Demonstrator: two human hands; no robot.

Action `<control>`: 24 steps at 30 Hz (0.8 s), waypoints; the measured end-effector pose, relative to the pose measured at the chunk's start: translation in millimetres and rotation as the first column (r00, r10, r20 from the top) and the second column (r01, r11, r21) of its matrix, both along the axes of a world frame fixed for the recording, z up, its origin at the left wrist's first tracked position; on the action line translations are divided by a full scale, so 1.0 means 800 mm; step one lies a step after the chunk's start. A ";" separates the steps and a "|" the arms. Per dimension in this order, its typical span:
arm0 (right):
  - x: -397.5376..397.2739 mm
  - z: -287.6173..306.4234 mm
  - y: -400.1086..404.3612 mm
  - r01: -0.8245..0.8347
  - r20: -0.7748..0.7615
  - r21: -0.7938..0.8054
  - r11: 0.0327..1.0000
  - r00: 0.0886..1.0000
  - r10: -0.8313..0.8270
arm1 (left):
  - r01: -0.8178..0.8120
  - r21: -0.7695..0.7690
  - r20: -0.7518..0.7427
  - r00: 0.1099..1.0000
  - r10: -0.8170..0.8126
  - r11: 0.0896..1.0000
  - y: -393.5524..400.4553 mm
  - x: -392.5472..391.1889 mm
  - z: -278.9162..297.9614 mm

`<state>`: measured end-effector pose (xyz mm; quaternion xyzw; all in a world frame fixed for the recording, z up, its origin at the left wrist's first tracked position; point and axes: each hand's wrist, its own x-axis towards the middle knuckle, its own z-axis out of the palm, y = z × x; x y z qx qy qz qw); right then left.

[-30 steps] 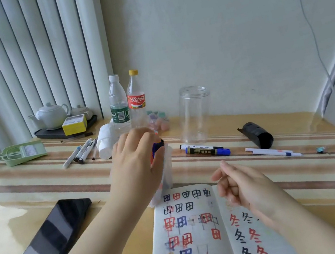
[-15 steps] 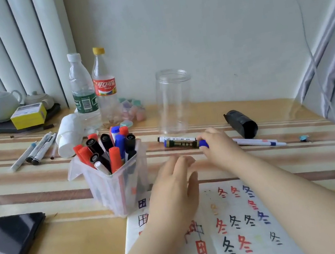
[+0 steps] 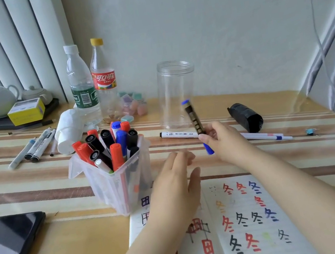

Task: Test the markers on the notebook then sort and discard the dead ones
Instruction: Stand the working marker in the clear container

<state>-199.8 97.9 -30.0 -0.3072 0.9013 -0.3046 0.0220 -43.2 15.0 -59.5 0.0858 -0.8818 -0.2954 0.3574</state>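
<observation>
Striped cloth covers the worktop (image 3: 39, 189) we look down on, with a pale wall and vertical blinds behind it. Our right hand (image 3: 224, 141) grasps a blue-capped marker (image 3: 194, 122) by its lower part and holds it nearly upright above the cloth, in front of a clear empty jar (image 3: 175, 94). Our left hand (image 3: 175, 183) hovers relaxed, fingers straight, over the top edge of the open notebook (image 3: 257, 223), whose pages carry red, black and blue test characters. Just left of that hand stands a translucent tub (image 3: 119, 187) packed with red, black and blue markers, its base touching the notebook's corner. A white marker (image 3: 178, 135) lies flat on the cloth beside the jar, and a white pen (image 3: 264, 135) lies beyond our right hand, near a black cylinder (image 3: 246, 116). Several more white pens (image 3: 36, 147) lie apart at the left, beside a white paper roll (image 3: 68, 130). Two plastic bottles (image 3: 91, 82) stand behind the tub, and a dark phone (image 3: 9, 253) rests at the near left.
</observation>
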 end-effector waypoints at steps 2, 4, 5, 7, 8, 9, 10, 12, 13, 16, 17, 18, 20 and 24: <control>0.029 0.006 0.021 0.018 0.234 -0.209 0.978 0.972 0.033 | 0.021 -0.042 -0.008 1.000 -0.022 0.999 0.004 0.003 0.004; 0.062 0.009 0.044 0.059 0.463 -0.461 0.885 0.867 0.183 | 0.045 -0.119 -0.006 0.999 -0.046 0.992 0.012 0.006 0.006; 0.077 0.009 0.055 0.104 0.541 -0.562 0.821 0.797 0.269 | 0.057 -0.132 0.002 0.998 -0.057 0.990 0.017 0.008 0.008; 0.105 0.011 0.075 0.207 0.620 -0.665 0.717 0.689 0.376 | 0.093 -0.100 0.052 0.995 -0.088 0.991 0.029 0.014 0.018; 0.115 0.013 0.083 0.254 0.644 -0.675 0.692 0.660 0.386 | 0.116 -0.084 0.118 0.987 -0.106 0.990 0.033 0.016 0.022; 0.122 0.013 0.091 0.290 0.667 -0.659 0.694 0.652 0.361 | 0.148 -0.084 0.202 0.971 -0.128 0.985 0.037 0.018 0.028; 0.130 0.016 0.098 0.304 0.682 -0.614 0.728 0.669 0.296 | 0.183 -0.085 0.264 0.952 -0.155 0.979 0.040 0.020 0.034; 0.143 0.020 0.115 0.244 0.598 -0.405 0.881 0.800 0.054 | 0.227 -0.080 0.338 0.922 -0.188 0.971 0.046 0.024 0.046; 0.148 0.018 0.125 0.201 0.439 -0.279 0.939 0.896 -0.062 | 0.236 -0.078 0.368 0.910 -0.192 0.969 0.048 0.028 0.050; 0.157 0.016 0.155 0.078 -0.459 -0.075 0.994 0.883 -0.104 | 0.254 -0.070 0.464 0.864 -0.194 0.965 0.051 0.044 0.056; 0.157 0.012 0.161 -0.002 -0.640 -0.008 1.000 0.768 -0.004 | 0.271 -0.072 0.483 0.851 -0.204 0.960 0.053 0.050 0.057; 0.157 0.007 0.162 -0.063 -0.716 0.079 0.995 0.691 0.100 | 0.293 -0.076 0.490 0.843 -0.220 0.953 0.056 0.055 0.056; 0.157 -0.006 0.161 -0.118 -0.750 0.219 0.969 0.615 0.244 | 0.342 -0.105 0.487 0.836 -0.251 0.934 0.064 0.062 0.053; 0.167 -0.018 0.164 -0.105 -0.763 0.316 0.943 0.563 0.318 | 0.409 -0.112 0.486 0.818 -0.309 0.906 0.076 0.078 0.046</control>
